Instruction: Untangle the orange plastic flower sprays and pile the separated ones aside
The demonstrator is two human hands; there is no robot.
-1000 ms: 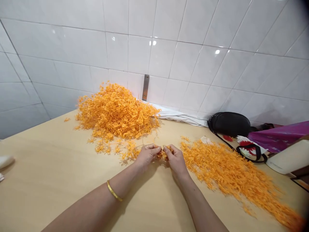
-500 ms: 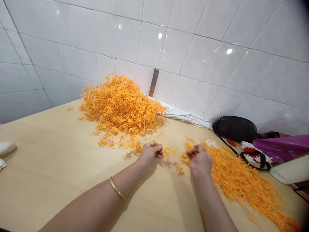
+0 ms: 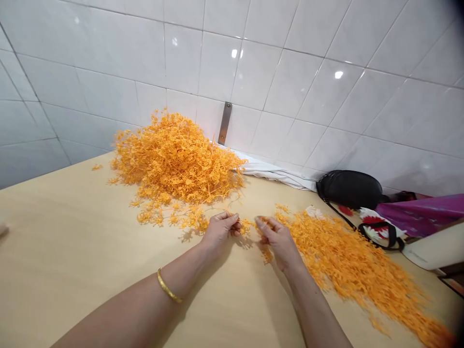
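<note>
My left hand [image 3: 222, 231] is closed in a pinch around a thin orange plastic flower sprig [image 3: 245, 225], whose branched end sticks out to the right. Close beside it, my right hand [image 3: 279, 240] has thumb and fingers pinched together at the right end of the sprig. Below the right fingertips, a small loose orange piece [image 3: 267, 256] lies on the table. A tall tangled heap of orange sprigs [image 3: 177, 159] stands behind my left hand. Many separate orange pieces [image 3: 348, 256] are spread out right of my right hand.
The pale wooden table [image 3: 90, 251] meets a white tiled wall [image 3: 286, 82]. Along the wall lie a white cloth [image 3: 275, 173] and a black bag [image 3: 351, 188] with a strap. At the right are a purple cloth [image 3: 427, 212] and a cream object [image 3: 438, 249]. A metal bracket [image 3: 225, 123] is on the wall.
My right hand has moved left from the edge of the spread pieces to the sprig at my left hand. My left hand keeps its pinch. The view has shifted slightly.
</note>
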